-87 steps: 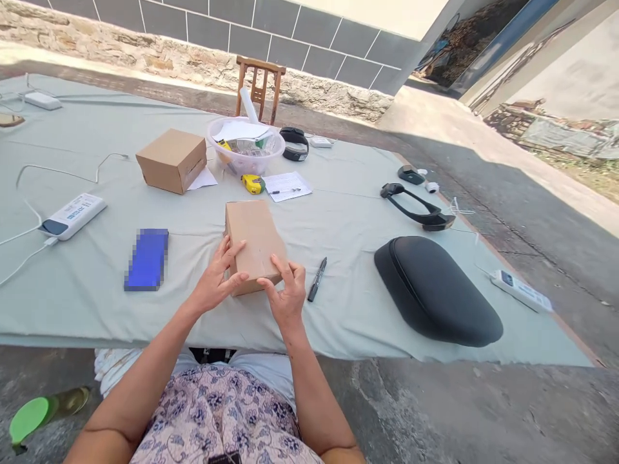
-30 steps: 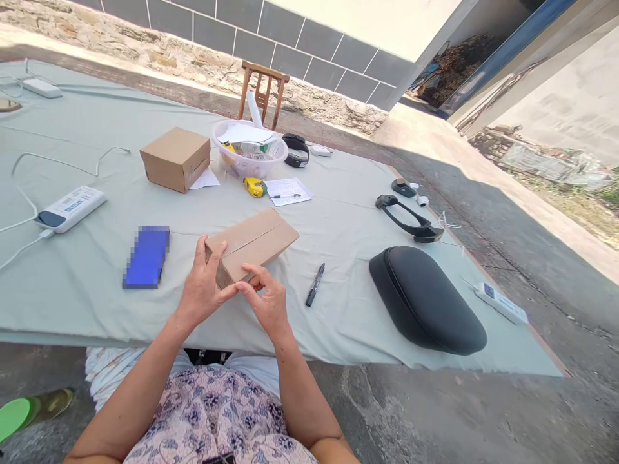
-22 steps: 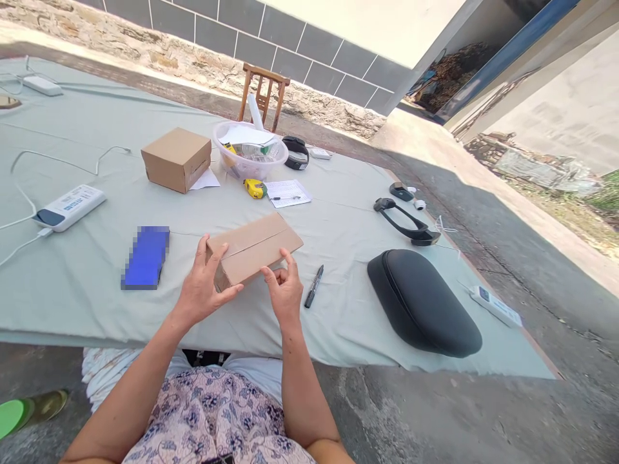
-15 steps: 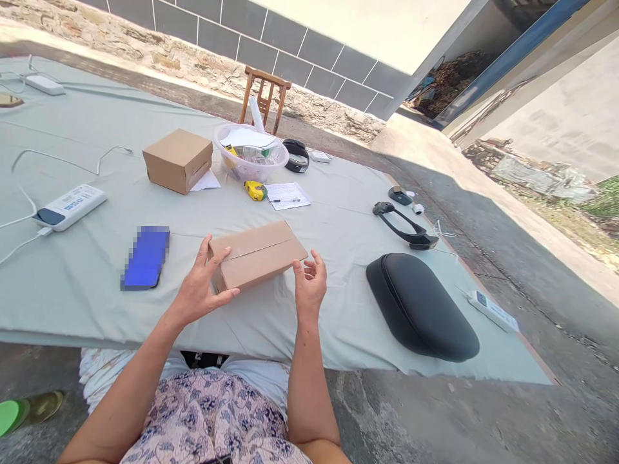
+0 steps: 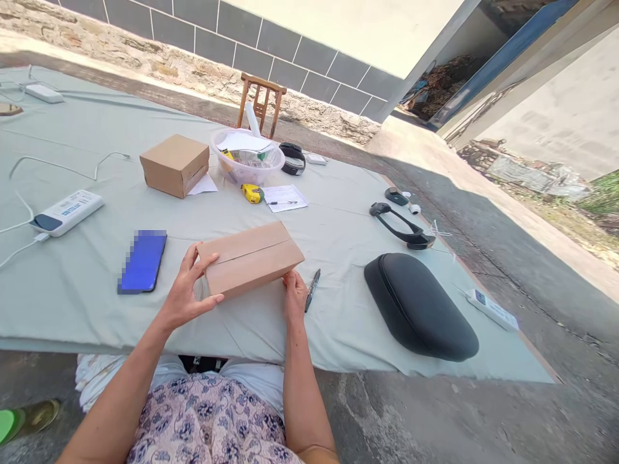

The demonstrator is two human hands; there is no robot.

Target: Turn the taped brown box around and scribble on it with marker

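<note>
Two-handed hold on a cardboard box (image 5: 249, 261)

The left hand (image 5: 186, 283) is gripping the box's left end, fingers curling over its edge, while the right hand (image 5: 294, 291) is pressing against its near edge, though I cannot tell whether it is closing on it. The box is sitting over a pale green tablecloth (image 5: 87, 309). A black marker (image 5: 312, 290) is lying just beside the right hand, a pixelated blue phone (image 5: 142, 261) is lying left of the box, and a second cardboard box (image 5: 174, 165) and a plastic bowl (image 5: 246, 166) are standing farther off.

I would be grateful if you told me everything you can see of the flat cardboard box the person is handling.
The flat rectangular cardboard box is plain brown and closed, with one straight seam running lengthwise along its top face. It sits at an angle over the pale green cloth, in front of the person. The left hand holds its left end, and the right hand touches its near edge.
</note>
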